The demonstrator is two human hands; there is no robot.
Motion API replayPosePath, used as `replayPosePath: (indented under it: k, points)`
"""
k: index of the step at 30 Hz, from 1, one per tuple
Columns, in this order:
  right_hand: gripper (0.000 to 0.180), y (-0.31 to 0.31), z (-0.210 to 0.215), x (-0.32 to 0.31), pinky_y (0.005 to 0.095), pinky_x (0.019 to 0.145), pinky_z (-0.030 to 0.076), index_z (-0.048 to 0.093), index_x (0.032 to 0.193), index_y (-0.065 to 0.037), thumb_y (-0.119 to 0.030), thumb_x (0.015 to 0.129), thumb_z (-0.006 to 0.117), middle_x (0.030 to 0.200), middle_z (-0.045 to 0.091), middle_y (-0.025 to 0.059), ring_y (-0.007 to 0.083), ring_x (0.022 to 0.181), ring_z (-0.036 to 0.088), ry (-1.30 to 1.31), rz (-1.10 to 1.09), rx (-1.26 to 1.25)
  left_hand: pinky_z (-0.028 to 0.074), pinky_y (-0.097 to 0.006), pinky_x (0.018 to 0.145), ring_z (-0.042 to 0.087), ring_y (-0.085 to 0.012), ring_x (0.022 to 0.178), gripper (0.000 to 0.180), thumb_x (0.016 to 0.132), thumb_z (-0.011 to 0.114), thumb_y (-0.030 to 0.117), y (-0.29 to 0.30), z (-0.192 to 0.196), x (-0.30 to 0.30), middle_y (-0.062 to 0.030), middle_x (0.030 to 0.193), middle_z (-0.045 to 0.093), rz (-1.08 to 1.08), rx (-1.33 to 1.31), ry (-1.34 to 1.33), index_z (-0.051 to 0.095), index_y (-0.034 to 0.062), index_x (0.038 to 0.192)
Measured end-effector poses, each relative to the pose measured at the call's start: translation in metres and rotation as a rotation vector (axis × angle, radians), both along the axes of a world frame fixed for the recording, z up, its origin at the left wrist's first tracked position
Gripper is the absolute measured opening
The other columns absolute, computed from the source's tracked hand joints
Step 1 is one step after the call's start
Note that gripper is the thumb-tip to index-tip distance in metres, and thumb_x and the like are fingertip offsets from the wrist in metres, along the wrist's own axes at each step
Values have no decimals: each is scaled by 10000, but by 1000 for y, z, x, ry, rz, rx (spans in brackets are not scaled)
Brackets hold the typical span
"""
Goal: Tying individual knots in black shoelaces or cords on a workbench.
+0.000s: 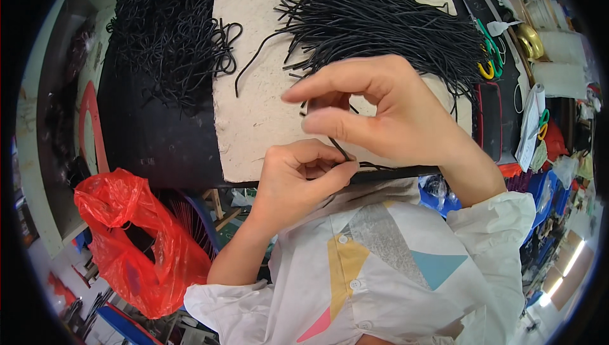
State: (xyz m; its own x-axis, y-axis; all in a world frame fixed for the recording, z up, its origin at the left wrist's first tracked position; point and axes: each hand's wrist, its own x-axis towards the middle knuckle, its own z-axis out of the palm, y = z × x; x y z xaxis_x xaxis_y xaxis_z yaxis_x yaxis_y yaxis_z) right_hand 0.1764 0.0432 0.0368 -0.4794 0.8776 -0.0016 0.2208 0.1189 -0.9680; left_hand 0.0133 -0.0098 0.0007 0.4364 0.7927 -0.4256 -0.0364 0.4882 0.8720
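Note:
A thin black cord (339,148) is pinched between the thumb and forefinger of my left hand (293,177), just over the near edge of the board. From that pinch the cord runs up behind the thumb of my right hand (399,113). My right hand hovers above, thumb and forefinger spread apart; its other fingers curl partly out of sight. Beyond it, a thick bundle of cut black cords (380,24) lies across the cream board (254,116), with one stray cord (254,59) curving off to the left.
A tangled heap of black cord (168,34) covers the back left of the black table (158,148). Green-handled scissors (495,50) and a gold-coloured ring-shaped thing (530,41) sit at the right. A red plastic bag (146,243) hangs at the lower left.

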Motion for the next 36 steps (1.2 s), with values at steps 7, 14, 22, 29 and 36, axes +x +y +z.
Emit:
replayPosePath:
  k: [7, 14, 22, 29, 36]
  points:
    - [123, -8, -28, 8, 266, 604, 455, 632, 808, -26, -4, 687, 627, 742, 605, 53, 152, 691, 573, 85, -393, 123, 480, -211, 594, 576, -109, 658, 112, 762, 620, -17, 0, 9, -2, -93, 811, 616, 455, -105, -452, 607, -45, 870]
    - [271, -58, -39, 1, 336, 732, 373, 647, 813, -107, -68, 548, 691, 864, 559, -14, 208, 858, 500, -416, -327, 1012, 422, -191, 639, 523, -81, 739, 74, 807, 548, -49, 9, -14, 4, -55, 829, 552, 361, 364, 9, 579, -62, 872]
    - [102, -35, -27, 8, 208, 642, 439, 607, 811, 13, -73, 761, 629, 739, 604, 32, 71, 701, 551, 241, -181, -316, 460, -210, 689, 564, -110, 772, 104, 799, 566, -42, 4, -9, -7, -88, 856, 576, 133, 62, -262, 571, -75, 897]
    - [104, -43, -33, 1, 201, 621, 444, 604, 854, 12, -52, 775, 621, 751, 602, 35, 81, 721, 553, 507, -254, -455, 511, -216, 657, 614, -144, 728, 123, 782, 586, -40, 6, 1, -13, -129, 806, 616, 59, 43, -165, 576, -95, 891]
    - [83, -47, -29, 0, 203, 583, 429, 609, 840, 15, -37, 777, 619, 745, 576, 38, 81, 681, 536, 76, -296, 11, 496, -209, 621, 610, -122, 694, 93, 747, 601, -47, 8, 3, -11, -109, 769, 626, 134, 264, 56, 610, -77, 834]
